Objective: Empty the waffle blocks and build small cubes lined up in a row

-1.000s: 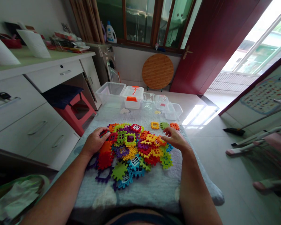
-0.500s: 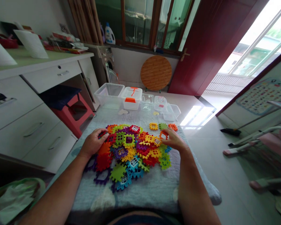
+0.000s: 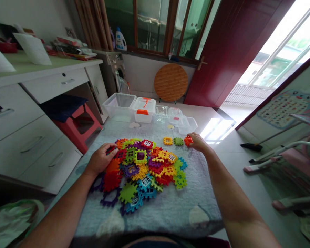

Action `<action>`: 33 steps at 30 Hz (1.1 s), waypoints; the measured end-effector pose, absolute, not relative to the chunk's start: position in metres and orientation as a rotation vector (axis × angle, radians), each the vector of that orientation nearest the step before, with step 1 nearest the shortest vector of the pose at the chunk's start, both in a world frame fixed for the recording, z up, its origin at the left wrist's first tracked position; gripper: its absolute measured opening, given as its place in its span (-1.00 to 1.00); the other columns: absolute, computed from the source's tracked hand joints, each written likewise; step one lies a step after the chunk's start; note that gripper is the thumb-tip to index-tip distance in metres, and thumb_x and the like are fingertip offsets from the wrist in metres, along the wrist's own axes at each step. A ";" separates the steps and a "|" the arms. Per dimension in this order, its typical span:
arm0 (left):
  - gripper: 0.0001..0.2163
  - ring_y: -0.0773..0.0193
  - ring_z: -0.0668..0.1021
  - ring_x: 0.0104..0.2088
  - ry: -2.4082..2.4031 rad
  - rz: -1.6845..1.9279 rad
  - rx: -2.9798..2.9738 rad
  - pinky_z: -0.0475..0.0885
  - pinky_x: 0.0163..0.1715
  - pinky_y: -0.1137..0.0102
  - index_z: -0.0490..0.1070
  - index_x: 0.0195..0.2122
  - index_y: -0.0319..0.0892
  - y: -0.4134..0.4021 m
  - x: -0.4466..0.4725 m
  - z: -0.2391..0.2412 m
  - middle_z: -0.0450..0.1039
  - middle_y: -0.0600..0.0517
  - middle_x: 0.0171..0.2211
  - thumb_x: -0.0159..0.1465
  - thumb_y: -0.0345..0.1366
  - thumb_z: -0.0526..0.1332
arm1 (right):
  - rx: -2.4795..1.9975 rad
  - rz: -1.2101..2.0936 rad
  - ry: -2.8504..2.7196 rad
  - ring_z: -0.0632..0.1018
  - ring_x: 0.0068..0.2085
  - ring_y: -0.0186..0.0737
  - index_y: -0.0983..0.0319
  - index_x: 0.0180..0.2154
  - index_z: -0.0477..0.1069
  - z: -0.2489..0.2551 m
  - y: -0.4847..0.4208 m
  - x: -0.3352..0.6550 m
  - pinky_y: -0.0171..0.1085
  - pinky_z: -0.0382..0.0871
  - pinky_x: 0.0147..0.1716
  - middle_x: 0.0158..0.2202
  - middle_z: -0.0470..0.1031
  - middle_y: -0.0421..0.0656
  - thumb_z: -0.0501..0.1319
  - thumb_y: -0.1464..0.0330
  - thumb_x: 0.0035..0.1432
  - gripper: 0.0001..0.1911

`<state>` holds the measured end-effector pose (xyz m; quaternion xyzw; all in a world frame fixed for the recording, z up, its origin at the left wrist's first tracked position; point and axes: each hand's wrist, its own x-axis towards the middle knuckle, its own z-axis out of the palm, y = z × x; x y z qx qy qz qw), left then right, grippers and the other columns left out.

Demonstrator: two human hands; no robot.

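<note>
A heap of colourful plastic interlocking building blocks (image 3: 141, 172) with notched edges lies on the cloth-covered table (image 3: 170, 210). My left hand (image 3: 102, 159) is at the heap's far left edge, thumb and fingers curled round blocks there; the fingertips are partly hidden. Stretched out past the heap, my right hand (image 3: 198, 142) pinches an orange building block (image 3: 188, 140) at the right end of a short row. Left of it in that row are a green block (image 3: 178, 141) and a yellow-orange block (image 3: 167, 141) with a window opening.
Along the table's far end stand a clear open bin (image 3: 120, 103), a lidded box (image 3: 144, 110) with orange latches, and smaller clear containers (image 3: 175, 115). A pink stool (image 3: 77, 117) stands to the left, by white drawers (image 3: 43, 141). Pink chair legs (image 3: 263, 165) are at the right.
My right hand has moved away from the heap's right side, carrying an orange block to the right end of the row. My left hand stays at the heap.
</note>
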<state>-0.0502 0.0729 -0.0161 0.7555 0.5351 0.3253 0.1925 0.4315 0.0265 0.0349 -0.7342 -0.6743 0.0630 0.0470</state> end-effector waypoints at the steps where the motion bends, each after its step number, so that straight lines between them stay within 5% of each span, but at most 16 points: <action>1: -0.64 0.09 0.53 -0.09 1.506 0.915 2.117 0.38 0.01 0.26 0.45 -0.21 -0.13 0.073 -0.050 -0.016 0.53 -0.07 -0.14 0.19 0.03 0.10 | -2.239 0.196 -2.073 0.45 -0.07 -0.06 0.20 -0.01 0.43 0.034 0.028 0.432 -0.23 0.27 -0.09 -0.05 0.44 -0.04 0.25 0.46 -0.07 -0.51; 28: -0.63 0.08 0.53 -0.08 1.493 0.898 2.127 0.35 0.04 0.24 0.45 -0.17 -0.15 0.074 -0.052 -0.020 0.51 -0.07 -0.12 0.22 0.03 0.10 | -2.270 0.229 -2.085 0.42 0.04 0.04 0.23 0.13 0.30 0.042 0.021 0.423 -0.10 0.27 0.00 0.13 0.33 0.06 0.24 0.46 -0.02 -0.38; 33: -0.63 0.07 0.52 -0.08 1.504 0.890 2.119 0.35 0.04 0.24 0.45 -0.18 -0.15 0.073 -0.051 -0.018 0.51 -0.08 -0.13 0.21 0.03 0.10 | -1.826 0.306 -2.160 0.40 0.09 -0.05 0.24 0.12 0.29 0.060 -0.008 0.371 -0.10 0.23 0.11 0.08 0.38 0.01 0.20 0.43 0.04 -0.44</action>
